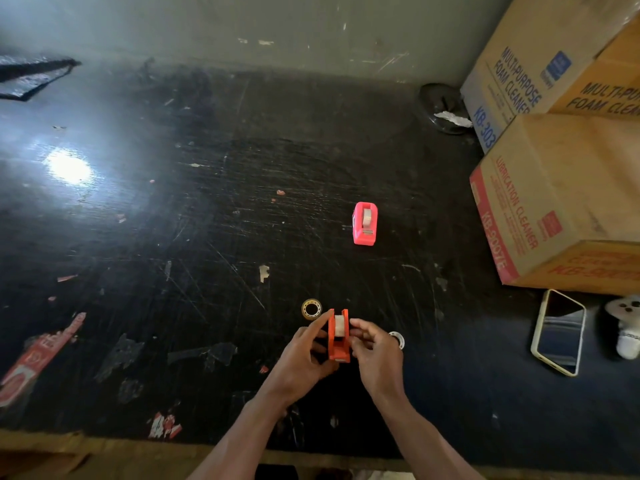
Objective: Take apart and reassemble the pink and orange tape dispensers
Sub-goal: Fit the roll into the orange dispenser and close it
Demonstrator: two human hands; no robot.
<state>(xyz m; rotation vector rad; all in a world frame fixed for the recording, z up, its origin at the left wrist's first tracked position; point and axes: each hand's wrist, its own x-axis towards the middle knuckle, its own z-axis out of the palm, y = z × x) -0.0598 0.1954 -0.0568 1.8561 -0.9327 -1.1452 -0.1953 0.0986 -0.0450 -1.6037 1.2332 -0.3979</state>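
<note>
Two hands hold the orange tape dispenser (pixel 338 337) just above the scratched black worktop (pixel 173 237). The left hand (pixel 304 358) has its grip closed on the dispenser's left wall; the right hand (pixel 375 355) pinches the right wall near the pale tape roll (pixel 338 326) seated inside. The pink tape dispenser (pixel 364 223) stands well apart, farther back. A loose tape ring (pixel 311 309) lies just beside the left fingers.
</note>
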